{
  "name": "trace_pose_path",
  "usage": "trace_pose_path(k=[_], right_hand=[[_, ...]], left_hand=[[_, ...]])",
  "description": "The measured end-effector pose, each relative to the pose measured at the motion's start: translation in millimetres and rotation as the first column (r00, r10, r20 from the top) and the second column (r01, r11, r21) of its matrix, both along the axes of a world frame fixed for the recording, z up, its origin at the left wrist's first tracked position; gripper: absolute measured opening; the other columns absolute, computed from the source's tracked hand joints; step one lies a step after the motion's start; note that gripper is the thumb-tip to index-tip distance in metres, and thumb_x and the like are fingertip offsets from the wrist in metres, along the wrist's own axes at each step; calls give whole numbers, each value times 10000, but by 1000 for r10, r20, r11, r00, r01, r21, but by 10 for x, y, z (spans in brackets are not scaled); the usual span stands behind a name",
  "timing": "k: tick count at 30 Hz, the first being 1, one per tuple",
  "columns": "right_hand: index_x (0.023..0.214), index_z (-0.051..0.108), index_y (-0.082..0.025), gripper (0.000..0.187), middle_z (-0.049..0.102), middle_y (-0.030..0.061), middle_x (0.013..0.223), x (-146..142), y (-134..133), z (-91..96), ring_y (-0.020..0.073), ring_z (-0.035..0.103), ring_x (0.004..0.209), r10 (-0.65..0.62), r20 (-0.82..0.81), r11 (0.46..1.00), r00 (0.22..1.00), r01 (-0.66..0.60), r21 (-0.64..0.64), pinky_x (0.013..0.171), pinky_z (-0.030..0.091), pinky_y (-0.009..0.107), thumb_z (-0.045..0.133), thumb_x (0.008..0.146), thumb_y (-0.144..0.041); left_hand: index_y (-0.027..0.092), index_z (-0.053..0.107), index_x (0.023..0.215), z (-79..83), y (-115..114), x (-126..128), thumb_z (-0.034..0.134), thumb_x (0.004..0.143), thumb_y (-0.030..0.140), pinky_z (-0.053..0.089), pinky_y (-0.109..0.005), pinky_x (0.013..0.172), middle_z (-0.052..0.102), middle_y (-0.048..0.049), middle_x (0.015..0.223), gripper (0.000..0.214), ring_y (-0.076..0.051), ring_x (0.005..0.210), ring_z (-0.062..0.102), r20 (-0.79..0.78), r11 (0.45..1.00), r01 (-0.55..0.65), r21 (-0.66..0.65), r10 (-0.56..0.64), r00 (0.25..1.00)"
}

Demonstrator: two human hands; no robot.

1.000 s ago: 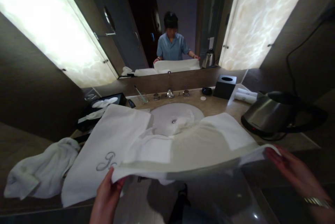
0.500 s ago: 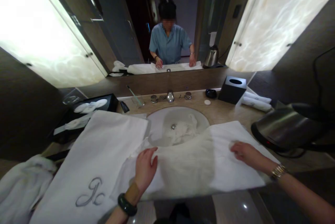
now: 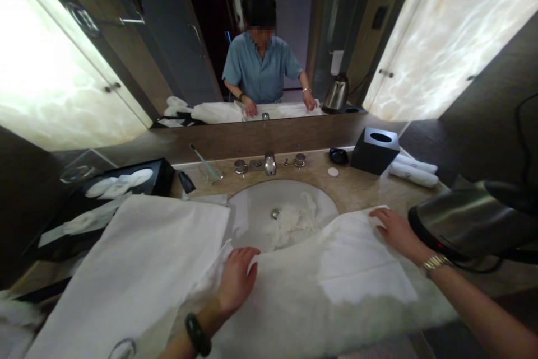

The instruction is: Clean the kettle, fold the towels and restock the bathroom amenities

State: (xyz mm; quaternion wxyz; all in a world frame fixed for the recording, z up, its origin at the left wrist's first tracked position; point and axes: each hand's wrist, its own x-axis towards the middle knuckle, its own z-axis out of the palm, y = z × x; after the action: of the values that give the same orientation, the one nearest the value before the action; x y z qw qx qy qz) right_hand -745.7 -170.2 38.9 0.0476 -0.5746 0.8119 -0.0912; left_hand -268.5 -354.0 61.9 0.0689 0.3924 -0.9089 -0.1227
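A white towel lies spread across the front of the counter and over the near edge of the sink. On its left part rests my left hand, fingers stretched and thumb apart. My right hand lies at the towel's far right corner, its fingers extended over the edge. Left of my left hand is a folded white towel with grey embroidery partly in view. Inside the oval sink is a crumpled, wet-looking white cloth beside the drain.
A steel kettle stands close to my right hand. Behind it are rolled white towels, a black tissue box and a soap dish. The faucet, a glass with a toothbrush and a black tray line the back.
My right hand has slid away from me to the towel's far right corner, and its fingers have straightened. The towel's right side has shifted; my left hand has barely moved.
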Motion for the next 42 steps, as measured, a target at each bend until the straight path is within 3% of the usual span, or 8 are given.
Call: trace_pose_path(k=[3, 10, 17, 21, 29, 33, 37, 42], right_hand=[[1234, 708, -117, 527, 700, 182, 1313, 15, -399, 184, 278, 650, 1243, 42, -65, 994, 997, -36, 102, 1088, 475, 411, 448, 802, 36], [982, 730, -50, 290, 749, 210, 1065, -123, -590, 458, 206, 718, 959, -33, -172, 987, 984, 60, 150, 881, 499, 343, 482, 849, 21], [1096, 709, -111, 366, 753, 134, 1024, -107, 195, 855, 161, 688, 906, -98, -209, 995, 973, 98, -6, 912, 427, 320, 370, 975, -45], [933, 735, -166, 286, 776, 118, 930, 73, 1217, 478, 236, 710, 815, -206, -162, 979, 965, 202, -37, 811, 440, 340, 482, 885, -43], [1195, 713, -188, 450, 779, 174, 1161, 220, 2083, -531, 341, 751, 952, -351, 317, 873, 881, 431, -230, 882, 547, 490, 419, 899, -359], [1002, 718, -228, 484, 788, 134, 978, 1129, 2071, -521, 327, 745, 894, -170, 871, 751, 461, 633, -189, 857, 597, 477, 650, 724, -619], [1009, 732, -204, 667, 789, 138, 1124, 2314, 1643, -520, 309, 750, 1065, 33, 964, 886, -264, 454, 94, 781, 630, 376, 830, 600, -722], [752, 702, -154, 591, 782, 145, 823, 2832, 1145, -496, 249, 751, 756, -41, 911, 909, -409, 364, 205, 642, 609, 336, 887, 549, -678]], left_hand=[[83, 647, 1387, 109, -238, -406, 440, 815, -7, 356, -521, 1230, 672, -184, 1425, 615, -338, 1348, 597, 298, 996, 1, 86, -26, 954], [90, 736, 1213, -21, -415, -556, 431, 808, 4, 446, -553, 1100, 790, -246, 1052, 514, -371, 1098, 739, 502, 987, 54, 153, -125, 856], [111, 729, 1205, 590, -476, -313, 356, 841, 50, 541, -471, 983, 765, -229, 1101, 525, -345, 1061, 734, 458, 1000, -26, 12, 18, 889], [292, 793, 938, 736, 140, 417, 547, 731, 273, 598, -454, 893, 774, -100, 942, 322, -327, 934, 732, 86, 994, -98, 56, 93, 992], [224, 836, 1052, -16, 1325, 1036, 536, 772, 244, 526, -565, 1121, 763, -154, 1241, 411, -395, 1216, 676, 15, 985, -169, 37, 169, 986], [172, 792, 1137, -71, 1519, 1222, 493, 864, 152, 544, -514, 1091, 754, -161, 1235, 406, -353, 1200, 669, 86, 981, -181, -67, 186, 979], [72, 737, 1194, -60, 1766, 1189, 486, 840, 10, 497, -450, 1141, 718, -187, 1274, 438, -321, 1243, 640, 116, 951, -294, -99, 304, 946], [112, 716, 1219, -60, 2318, 1183, 522, 867, 53, 481, -438, 1160, 717, -152, 1309, 406, -290, 1267, 653, 5, 885, -458, -84, 460, 888]])
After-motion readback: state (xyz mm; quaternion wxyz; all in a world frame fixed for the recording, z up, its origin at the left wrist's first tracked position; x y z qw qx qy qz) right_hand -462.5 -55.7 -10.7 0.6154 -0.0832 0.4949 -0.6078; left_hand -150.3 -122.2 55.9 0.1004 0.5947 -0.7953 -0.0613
